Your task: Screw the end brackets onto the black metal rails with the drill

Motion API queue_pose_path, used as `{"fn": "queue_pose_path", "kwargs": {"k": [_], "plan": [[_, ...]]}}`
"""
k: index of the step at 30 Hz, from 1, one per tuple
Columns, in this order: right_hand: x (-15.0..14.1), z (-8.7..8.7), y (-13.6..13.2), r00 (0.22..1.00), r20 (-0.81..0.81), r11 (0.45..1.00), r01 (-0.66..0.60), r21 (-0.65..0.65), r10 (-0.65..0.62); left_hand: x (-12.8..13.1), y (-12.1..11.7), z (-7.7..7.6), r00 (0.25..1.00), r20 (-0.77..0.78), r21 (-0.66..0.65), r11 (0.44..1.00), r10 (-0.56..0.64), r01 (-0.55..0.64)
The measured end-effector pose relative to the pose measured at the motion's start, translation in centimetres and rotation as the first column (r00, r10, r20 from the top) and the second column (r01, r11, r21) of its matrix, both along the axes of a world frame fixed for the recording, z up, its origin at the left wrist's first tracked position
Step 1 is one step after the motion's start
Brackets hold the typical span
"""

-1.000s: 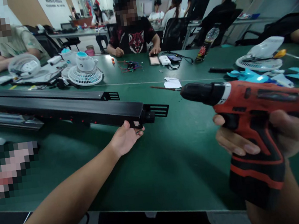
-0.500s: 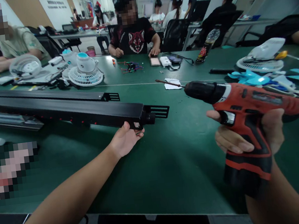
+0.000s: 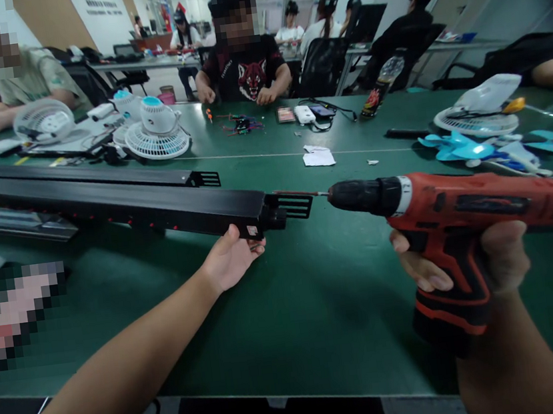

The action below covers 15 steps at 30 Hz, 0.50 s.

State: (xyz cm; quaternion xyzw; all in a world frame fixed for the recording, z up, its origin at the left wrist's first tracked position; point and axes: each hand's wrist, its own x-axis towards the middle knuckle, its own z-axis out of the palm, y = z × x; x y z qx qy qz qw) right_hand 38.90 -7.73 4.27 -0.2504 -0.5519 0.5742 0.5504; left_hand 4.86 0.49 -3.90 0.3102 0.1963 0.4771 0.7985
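My left hand [image 3: 232, 256] grips the near end of a long black rectangular housing [image 3: 165, 207] from below, thumb on its side and fingers under it. From that end juts a slotted black bracket [image 3: 301, 205]. In my right hand [image 3: 465, 264] is a red and black cordless drill [image 3: 462, 204], its fingers wrapped round the handle. The drill's long thin bit [image 3: 299, 193] points left, level with the bracket's upper edge; whether it touches the housing's end I cannot tell. A second black housing [image 3: 141, 175] lies behind the first.
A shiny strip [image 3: 11, 223] lies at the left. White fans [image 3: 160, 137], a bottle [image 3: 383, 90], blue fan blades [image 3: 460, 146], another fan part [image 3: 479, 111] and a paper scrap [image 3: 318, 155] are on the green table [image 3: 290, 319]. A co-worker [image 3: 249, 69] sits opposite.
The drill has come down and a little to the left, so its bit now lies by the bracket. My left hand keeps its hold on the housing. The co-worker opposite has drawn a hand back.
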Motion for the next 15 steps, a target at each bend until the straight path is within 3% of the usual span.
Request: {"fn": "queue_pose_path", "kwargs": {"k": [15], "plan": [[0.08, 0.31, -0.02, 0.998, 0.004, 0.998, -0.067, -0.007, 0.067, 0.23, 0.09, 0.06, 1.0, -0.017, 0.008, 1.0, -0.005, 0.005]]}}
